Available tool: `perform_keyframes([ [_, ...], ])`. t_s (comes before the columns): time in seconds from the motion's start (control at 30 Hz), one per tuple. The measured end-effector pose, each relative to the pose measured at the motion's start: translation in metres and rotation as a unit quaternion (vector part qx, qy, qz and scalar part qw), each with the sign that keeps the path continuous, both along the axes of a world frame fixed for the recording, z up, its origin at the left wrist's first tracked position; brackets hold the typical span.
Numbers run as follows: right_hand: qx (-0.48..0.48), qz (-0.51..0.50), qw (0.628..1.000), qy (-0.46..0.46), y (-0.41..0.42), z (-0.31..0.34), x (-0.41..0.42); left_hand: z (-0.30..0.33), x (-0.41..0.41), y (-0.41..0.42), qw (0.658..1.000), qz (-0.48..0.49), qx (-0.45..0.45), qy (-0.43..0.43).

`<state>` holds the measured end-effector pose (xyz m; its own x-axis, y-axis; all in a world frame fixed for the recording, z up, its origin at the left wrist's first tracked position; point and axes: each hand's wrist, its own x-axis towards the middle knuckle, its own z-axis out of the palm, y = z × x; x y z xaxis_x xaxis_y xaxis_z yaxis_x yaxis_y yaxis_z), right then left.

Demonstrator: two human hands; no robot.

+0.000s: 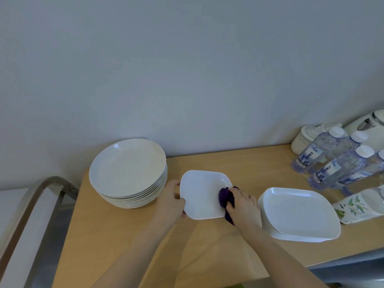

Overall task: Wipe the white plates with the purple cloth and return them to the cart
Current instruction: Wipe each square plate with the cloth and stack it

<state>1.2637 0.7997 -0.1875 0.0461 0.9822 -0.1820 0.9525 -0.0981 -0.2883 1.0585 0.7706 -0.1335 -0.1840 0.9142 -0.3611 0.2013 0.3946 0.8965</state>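
1. A pale grey wall [187, 69] fills the upper part of the view, running behind everything else
2. The wooden cart top [124, 235] spreads across the lower part, light tan, with a curved metal handle [41, 196] at its left end
3. A stack of round white bowls [127, 173] stands at the back left of the cart top, close to the wall
4. A stack of rounded-square white plates [299, 213] sits at the right, just beside the right forearm
5. Several clear water bottles [332, 161] with white caps and blue labels lean together at the far right, with a cream kettle [369, 125] and a white lidded jar [305, 140] behind them near the wall
6. A white pack with a green leaf print [359, 206] lies just right of the plate stack
7. A single white plate [201, 196] of the same rounded-square shape is between the two stacks, in front of the person; whether it rests on the wood or is lifted slightly cannot be told
8. The left hand [170, 202] grips the plate's left edge, thumb on the upper face and fingers curled under the rim
9. The right hand [241, 206] is closed around the purple cloth [225, 199], bunched into a wad and pressed against the plate's right edge, with a tail of cloth hanging below the hand
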Motion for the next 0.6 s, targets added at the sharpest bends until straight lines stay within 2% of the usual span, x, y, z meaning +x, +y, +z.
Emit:
perform_keyframes([
  [0.27,-0.022,-0.029,0.999,0.031,-0.008,-0.004,-0.006,0.038,-0.024,-0.005,0.997,0.015,0.058,0.041],
  [0.43,-0.018,-0.015,0.998,0.053,-0.012,0.001,-0.010,0.059,-0.045,-0.009,0.996,0.055,0.070,0.011],
  [0.5,0.024,-0.033,0.996,0.075,-0.013,0.011,-0.011,0.063,-0.050,-0.009,0.995,0.060,0.079,0.000],
  [0.6,0.157,-0.067,0.977,0.130,-0.017,0.034,-0.012,0.064,-0.050,-0.007,0.994,0.059,0.087,-0.009],
])
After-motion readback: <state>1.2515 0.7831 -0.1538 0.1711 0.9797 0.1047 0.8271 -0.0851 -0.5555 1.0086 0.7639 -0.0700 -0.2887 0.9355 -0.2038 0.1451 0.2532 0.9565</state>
